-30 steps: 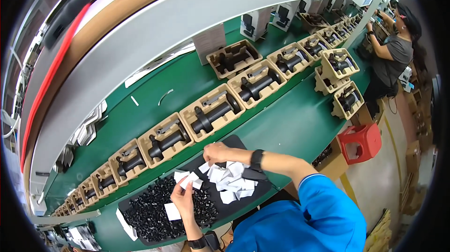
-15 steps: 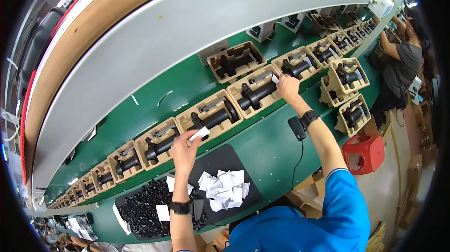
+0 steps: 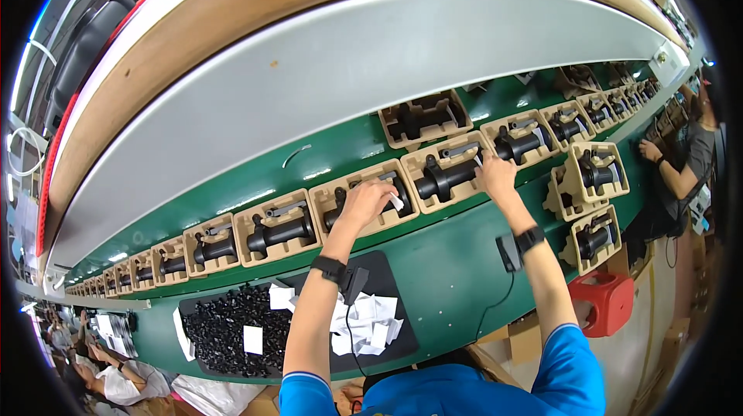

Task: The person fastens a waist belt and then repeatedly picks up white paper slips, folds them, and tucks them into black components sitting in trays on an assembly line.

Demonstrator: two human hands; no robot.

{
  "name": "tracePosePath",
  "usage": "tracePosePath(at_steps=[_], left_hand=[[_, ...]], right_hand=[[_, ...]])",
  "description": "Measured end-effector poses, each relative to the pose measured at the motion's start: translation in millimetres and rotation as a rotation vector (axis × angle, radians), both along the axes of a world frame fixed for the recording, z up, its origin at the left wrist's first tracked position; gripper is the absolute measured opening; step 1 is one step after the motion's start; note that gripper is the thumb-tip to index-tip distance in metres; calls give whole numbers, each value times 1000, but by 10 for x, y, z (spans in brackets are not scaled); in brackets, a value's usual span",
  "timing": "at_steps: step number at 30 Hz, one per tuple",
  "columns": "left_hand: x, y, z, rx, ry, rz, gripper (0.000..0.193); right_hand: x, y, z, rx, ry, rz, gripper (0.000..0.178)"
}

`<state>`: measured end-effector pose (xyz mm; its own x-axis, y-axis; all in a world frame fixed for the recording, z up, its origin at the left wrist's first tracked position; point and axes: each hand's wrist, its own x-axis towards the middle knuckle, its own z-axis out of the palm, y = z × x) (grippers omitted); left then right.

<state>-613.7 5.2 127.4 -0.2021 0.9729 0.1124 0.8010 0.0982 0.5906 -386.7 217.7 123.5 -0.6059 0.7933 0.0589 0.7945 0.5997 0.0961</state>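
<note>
My left hand (image 3: 367, 203) pinches a small folded white paper slip (image 3: 396, 202) over the right end of a beige moulded tray (image 3: 410, 211). That tray's black cylindrical device is partly hidden by the hand. To the right, the fingers of my right hand (image 3: 497, 174) are closed at a thin white paper slip (image 3: 480, 159), at the right end of the neighbouring tray (image 3: 430, 204). In this tray lie a black tube-shaped device (image 3: 449, 178) with a side grip and a grey bar-shaped part (image 3: 460, 150).
Similar filled trays (image 3: 279, 232) form a long row along the green table (image 3: 433, 261). Loose white papers (image 3: 368, 323) and small black parts (image 3: 232, 331) lie on a dark mat. Stacked trays (image 3: 596, 172), a red stool (image 3: 604, 304) and a co-worker (image 3: 685, 160) are at right.
My left hand has moved right and forward with its paper slip, now over a tray's right end. My right hand stays at its tray's right end. The whole view has shifted.
</note>
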Motion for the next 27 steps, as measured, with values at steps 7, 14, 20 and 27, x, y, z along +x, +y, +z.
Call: tracePosePath(at_steps=[7,14,20,27], left_hand=[[155,309,-71,-150,-222,130,13],[354,214,-352,-50,-297,332,29],[416,210,-469,-136,10,331,37],[723,174,-42,-260,-63,302,54]], right_hand=[[810,-680,346,-123,451,-42,16],[1429,-1458,377,-239,439,-259,12],[1273,-1941,346,-415,567,-163,12],[929,-2657,344,-690,494,58,13]])
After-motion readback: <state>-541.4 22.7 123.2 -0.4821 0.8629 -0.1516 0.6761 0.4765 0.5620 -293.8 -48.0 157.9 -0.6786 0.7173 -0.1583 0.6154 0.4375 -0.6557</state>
